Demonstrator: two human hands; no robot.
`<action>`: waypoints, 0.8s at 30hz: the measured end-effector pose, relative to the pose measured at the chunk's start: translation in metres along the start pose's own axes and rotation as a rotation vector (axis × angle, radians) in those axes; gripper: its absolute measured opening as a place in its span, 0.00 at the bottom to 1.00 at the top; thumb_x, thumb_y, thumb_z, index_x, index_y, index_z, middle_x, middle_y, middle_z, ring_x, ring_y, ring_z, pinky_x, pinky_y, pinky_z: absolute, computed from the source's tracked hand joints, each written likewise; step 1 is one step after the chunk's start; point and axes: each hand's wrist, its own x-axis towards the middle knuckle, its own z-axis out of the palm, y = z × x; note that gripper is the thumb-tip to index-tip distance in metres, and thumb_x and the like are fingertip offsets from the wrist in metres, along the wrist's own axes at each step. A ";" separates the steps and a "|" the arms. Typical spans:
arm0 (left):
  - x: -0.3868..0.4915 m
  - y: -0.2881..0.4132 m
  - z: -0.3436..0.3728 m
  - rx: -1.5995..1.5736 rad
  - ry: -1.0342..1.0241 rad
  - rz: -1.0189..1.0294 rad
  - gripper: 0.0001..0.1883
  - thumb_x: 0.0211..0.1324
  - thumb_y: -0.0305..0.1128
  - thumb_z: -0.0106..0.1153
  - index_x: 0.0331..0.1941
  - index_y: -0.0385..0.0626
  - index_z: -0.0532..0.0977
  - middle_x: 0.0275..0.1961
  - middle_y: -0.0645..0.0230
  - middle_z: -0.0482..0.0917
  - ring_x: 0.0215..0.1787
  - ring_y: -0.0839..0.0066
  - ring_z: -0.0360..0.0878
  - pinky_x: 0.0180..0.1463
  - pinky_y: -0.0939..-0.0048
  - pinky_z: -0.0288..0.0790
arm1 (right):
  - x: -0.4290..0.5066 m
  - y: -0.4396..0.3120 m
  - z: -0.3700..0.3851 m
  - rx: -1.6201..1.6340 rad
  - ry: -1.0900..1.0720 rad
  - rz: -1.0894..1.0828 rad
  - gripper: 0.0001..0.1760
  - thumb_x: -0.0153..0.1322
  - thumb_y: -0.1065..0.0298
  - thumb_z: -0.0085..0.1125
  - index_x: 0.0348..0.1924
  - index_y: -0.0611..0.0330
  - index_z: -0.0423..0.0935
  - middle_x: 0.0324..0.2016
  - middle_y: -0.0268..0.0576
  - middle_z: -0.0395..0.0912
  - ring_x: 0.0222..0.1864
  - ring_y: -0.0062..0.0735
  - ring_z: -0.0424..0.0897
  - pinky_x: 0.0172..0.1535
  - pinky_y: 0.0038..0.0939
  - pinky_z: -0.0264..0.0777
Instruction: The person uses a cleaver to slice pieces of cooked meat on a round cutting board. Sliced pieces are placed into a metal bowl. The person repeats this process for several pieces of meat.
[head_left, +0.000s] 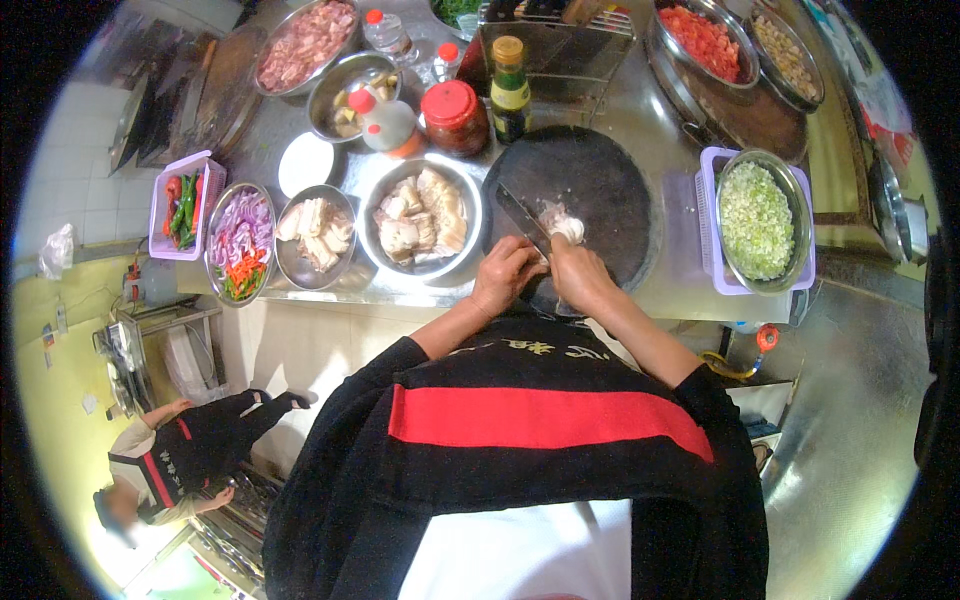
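Note:
My right hand (579, 276) grips the handle of a kitchen knife (521, 214), whose blade slants up and left over a round, dark chopping board (600, 165). Close against the blade near the board's front edge, my left hand (507, 276) pinches a small pale piece of food, mostly covered by the fingers. A little pile of whitish food, apparently garlic (566, 227), lies on the board just beyond my right hand. Left of the board stands a steel bowl (475, 221) with chunks of pale, cooked-looking meat (431, 217).
Farther left are a smaller meat bowl (315, 279), sliced onions and peppers (241, 225), and a purple basket (211, 180). Behind stand a sauce bottle (510, 97) and a red-lidded jar (454, 120). Chopped green-white vegetable (756, 217) sits right. Another person (187, 450) stands at lower left.

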 end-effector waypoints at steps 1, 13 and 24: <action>0.001 0.000 0.000 -0.009 0.012 0.010 0.14 0.47 0.30 0.74 0.38 0.41 0.80 0.43 0.59 0.80 0.44 0.59 0.81 0.44 0.64 0.77 | 0.001 0.001 -0.001 -0.015 0.011 -0.015 0.10 0.75 0.70 0.50 0.40 0.69 0.65 0.26 0.69 0.78 0.32 0.71 0.80 0.37 0.61 0.73; 0.005 -0.003 -0.005 -0.021 -0.043 0.022 0.13 0.50 0.30 0.72 0.38 0.41 0.80 0.41 0.59 0.80 0.42 0.58 0.81 0.42 0.62 0.77 | -0.004 0.001 -0.010 -0.028 -0.093 0.043 0.09 0.69 0.76 0.49 0.42 0.71 0.66 0.31 0.71 0.80 0.37 0.71 0.82 0.42 0.61 0.74; 0.005 -0.001 -0.005 -0.013 -0.049 0.021 0.13 0.50 0.31 0.72 0.39 0.42 0.80 0.42 0.60 0.80 0.43 0.58 0.82 0.44 0.62 0.78 | -0.023 -0.005 -0.026 -0.016 -0.058 0.012 0.10 0.71 0.75 0.46 0.44 0.70 0.65 0.30 0.71 0.80 0.35 0.71 0.82 0.39 0.61 0.74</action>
